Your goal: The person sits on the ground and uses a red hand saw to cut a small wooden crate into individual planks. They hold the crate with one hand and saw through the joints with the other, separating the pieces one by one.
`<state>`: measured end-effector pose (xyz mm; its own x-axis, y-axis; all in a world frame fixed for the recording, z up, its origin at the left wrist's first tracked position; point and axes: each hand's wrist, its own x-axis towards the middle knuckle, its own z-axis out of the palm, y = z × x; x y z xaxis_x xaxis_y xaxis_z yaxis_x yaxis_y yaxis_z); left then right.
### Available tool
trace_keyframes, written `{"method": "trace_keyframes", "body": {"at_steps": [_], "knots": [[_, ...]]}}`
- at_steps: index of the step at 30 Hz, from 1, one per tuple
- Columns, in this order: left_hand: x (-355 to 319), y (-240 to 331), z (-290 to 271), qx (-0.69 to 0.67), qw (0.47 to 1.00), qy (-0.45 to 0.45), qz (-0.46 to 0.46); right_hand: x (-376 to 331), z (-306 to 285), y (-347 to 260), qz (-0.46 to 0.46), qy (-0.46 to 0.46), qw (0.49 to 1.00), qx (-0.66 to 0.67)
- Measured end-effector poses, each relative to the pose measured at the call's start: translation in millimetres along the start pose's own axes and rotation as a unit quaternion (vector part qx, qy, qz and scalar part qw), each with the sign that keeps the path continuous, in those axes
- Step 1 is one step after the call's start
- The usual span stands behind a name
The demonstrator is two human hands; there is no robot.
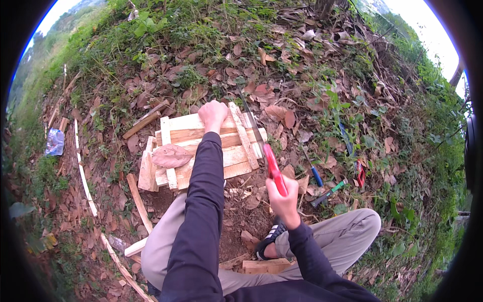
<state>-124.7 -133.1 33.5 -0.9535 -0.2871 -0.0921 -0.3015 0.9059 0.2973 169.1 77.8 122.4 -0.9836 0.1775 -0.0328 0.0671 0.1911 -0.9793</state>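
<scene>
Right hand (284, 201): fingers wrapped around the red handle of the saw (272, 168). Blade points away from the body, slanting up-left, and crosses the right-hand ends of the planks (234, 156). Can't tell if the teeth are in the wood or just over it.

Left hand (213, 115): curled into a fist, on the far side of the planks, between the two slats. Can't tell if it pinches anything; its underside is hidden.

Planks lie side by side on the ground in front of the person. Left slat (165, 135) and right slat (243, 135) lie across them; right one is tilted. Brown leaf (172, 156) sits on the left slat and planks. Wood block (147, 168) just beside the left end.

Right of the planks: blue-handled screwdriver (316, 175), green-handled tool (329, 193) near it, then a red item (361, 174) and a long blue item (345, 138), both partly in leaves.

Offcut (266, 266) near the shoe (271, 238). Far left: pale strip (84, 176), clear plastic item (54, 142). Leaf litter and weeds all round.
</scene>
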Motion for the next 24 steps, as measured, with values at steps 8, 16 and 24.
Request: {"method": "trace_keyframes", "body": {"at_steps": [8,16,24], "knots": [[15.5,0.1,2.0,0.004,1.0,-0.015,-0.007,-38.0,-8.2,-7.0,-0.017,-0.001,0.998,-0.062],[16.8,5.9,7.0,0.007,0.999,-0.04,-0.01,-84.4,-32.6,-14.3,-0.073,0.021,0.996,-0.044],[25.3,-3.1,4.3,-0.002,1.0,-0.02,-0.013,-58.8,-19.5,1.9,0.0,-0.013,0.999,-0.033]]}}
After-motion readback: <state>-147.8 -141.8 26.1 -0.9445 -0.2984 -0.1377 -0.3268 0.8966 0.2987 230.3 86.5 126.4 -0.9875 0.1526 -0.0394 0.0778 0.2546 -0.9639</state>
